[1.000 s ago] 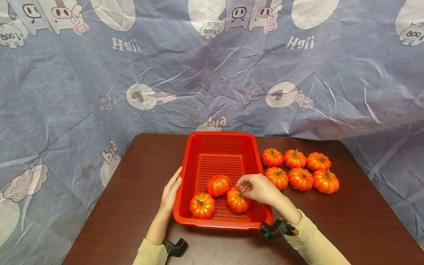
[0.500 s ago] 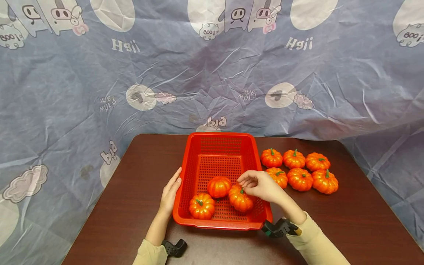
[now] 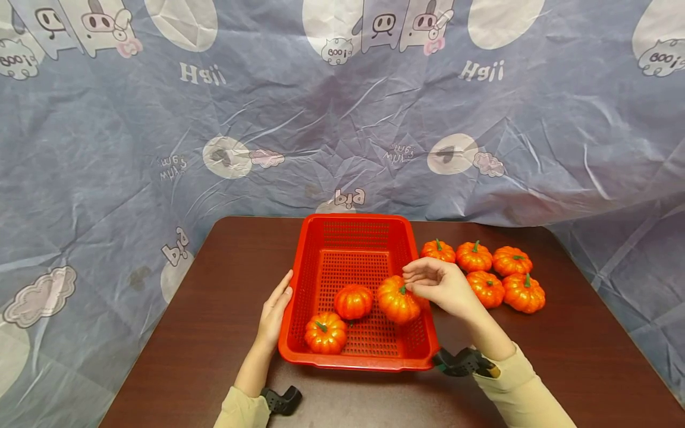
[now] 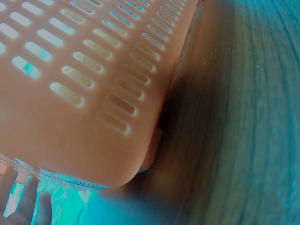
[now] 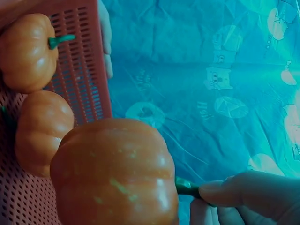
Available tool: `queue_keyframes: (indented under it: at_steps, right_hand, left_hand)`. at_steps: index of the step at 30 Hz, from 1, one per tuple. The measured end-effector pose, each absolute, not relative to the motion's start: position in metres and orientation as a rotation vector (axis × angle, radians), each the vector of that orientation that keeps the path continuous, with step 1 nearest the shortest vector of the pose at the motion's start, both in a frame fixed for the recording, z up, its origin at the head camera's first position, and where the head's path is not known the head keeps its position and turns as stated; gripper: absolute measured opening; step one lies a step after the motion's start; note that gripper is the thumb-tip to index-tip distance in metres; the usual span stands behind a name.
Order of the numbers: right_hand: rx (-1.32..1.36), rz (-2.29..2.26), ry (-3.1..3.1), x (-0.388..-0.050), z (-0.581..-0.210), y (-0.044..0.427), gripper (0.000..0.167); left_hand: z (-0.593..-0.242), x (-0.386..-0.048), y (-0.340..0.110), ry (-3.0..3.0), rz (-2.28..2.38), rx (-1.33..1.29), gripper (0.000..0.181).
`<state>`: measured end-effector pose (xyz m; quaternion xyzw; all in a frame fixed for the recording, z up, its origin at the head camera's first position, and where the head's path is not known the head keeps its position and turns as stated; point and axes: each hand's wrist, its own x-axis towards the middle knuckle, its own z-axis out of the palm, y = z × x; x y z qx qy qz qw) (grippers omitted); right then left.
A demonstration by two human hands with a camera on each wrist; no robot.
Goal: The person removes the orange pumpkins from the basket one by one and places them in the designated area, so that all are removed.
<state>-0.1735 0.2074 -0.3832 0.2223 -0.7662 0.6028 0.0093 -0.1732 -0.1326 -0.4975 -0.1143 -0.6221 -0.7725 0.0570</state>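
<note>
My right hand (image 3: 441, 285) pinches the green stem of a small orange pumpkin (image 3: 398, 300) between thumb and fingers, over the right side of a red plastic basket (image 3: 358, 361). In the right wrist view that pumpkin (image 5: 117, 173) fills the lower middle, its stem (image 5: 186, 186) at the thumb tip. Two more pumpkins lie in the basket: one on its side (image 3: 353, 302), one upright (image 3: 326, 333) at the near left corner. My left hand (image 3: 274, 315) rests with extended fingers against the basket's left wall; in the left wrist view its fingertips (image 4: 28, 199) show at the rim.
On the dark wooden table (image 3: 225, 285), right of the basket, several pumpkins (image 3: 484, 288) stand in two rows, one partly hidden by my right hand. A printed blue-grey cloth (image 3: 321, 119) hangs behind the table. Each wrist wears a black device (image 3: 462, 361).
My right hand has lifted the pumpkin by its stem, moving up and to the right. The sideways pumpkin has shifted slightly. My left hand stays against the basket.
</note>
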Motion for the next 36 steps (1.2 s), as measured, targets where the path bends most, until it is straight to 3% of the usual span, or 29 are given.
queue_keyframes:
  at_steps: [15,36]
  right_hand:
    - [0.580,2.045,-2.216,-0.157,-0.363,0.236,0.025]
    - [0.418,2.031,-2.112,-0.134,-0.380,0.274,0.028]
  left_hand:
    - [-0.497,-0.174,-0.133,-1.882,-2.343,-0.349,0.045]
    - [-0.498,-0.174,-0.134,-1.918,-2.311,-0.342,0.044]
